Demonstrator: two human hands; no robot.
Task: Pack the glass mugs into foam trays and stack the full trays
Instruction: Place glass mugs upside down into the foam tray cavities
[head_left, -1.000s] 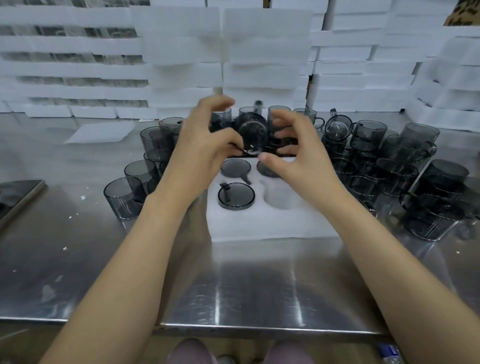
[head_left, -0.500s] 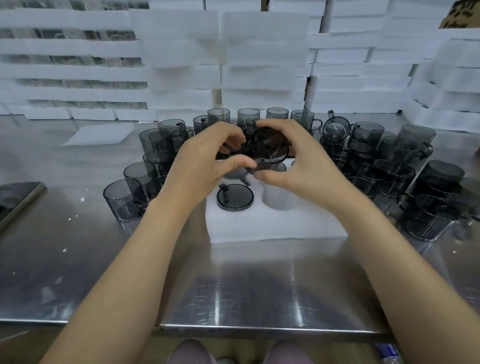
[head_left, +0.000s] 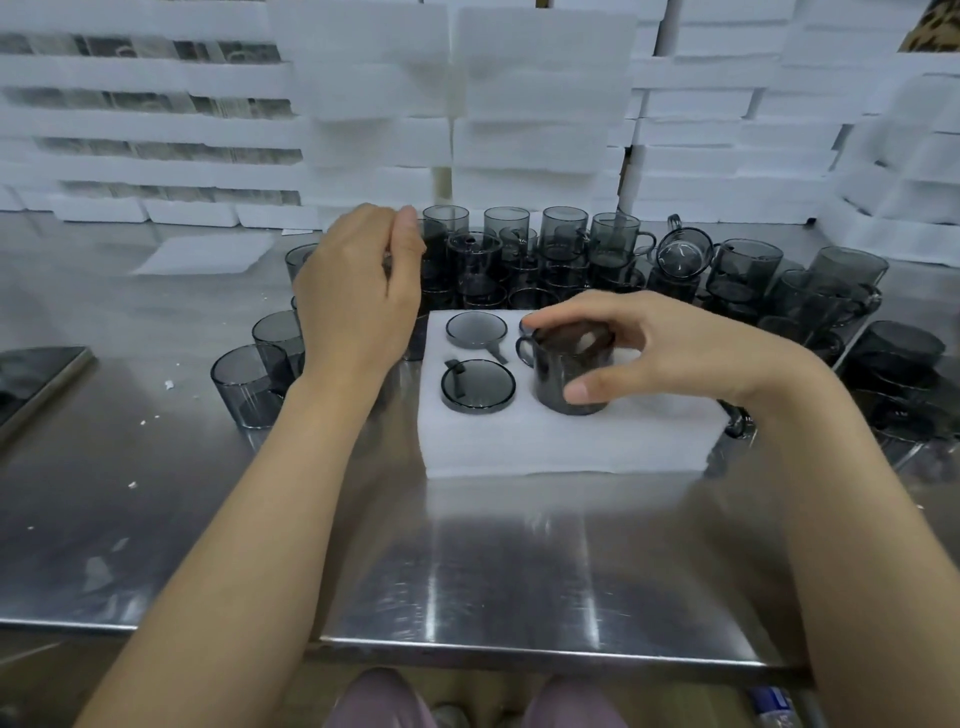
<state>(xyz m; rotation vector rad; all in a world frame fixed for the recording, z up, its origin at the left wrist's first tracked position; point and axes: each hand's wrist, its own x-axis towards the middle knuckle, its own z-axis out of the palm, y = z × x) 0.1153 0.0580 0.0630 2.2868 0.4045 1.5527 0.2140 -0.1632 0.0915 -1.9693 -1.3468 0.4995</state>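
A white foam tray (head_left: 519, 441) lies on the steel table in front of me. Smoky grey glass mugs sit sunk in its two left holes, one at the back (head_left: 476, 330) and one at the front (head_left: 478, 385). My right hand (head_left: 675, 353) grips another grey mug (head_left: 558, 382) from above, upright, at the tray's front right hole with its handle pointing left. My left hand (head_left: 358, 296) hovers over the loose mugs (head_left: 447, 244) behind the tray's left side, fingers curled away from me. Whether it holds anything is hidden.
Several loose grey mugs (head_left: 748, 270) crowd the table left, behind and right of the tray. Stacks of white foam trays (head_left: 540, 114) wall the back and right. A foam sheet (head_left: 202, 254) lies at back left, a dark flat device (head_left: 36, 374) at the left edge.
Both hands held the mug above the tray. Now my right hand alone has lowered it to the front right hole. My left hand has let go and moved back left over the loose mugs.
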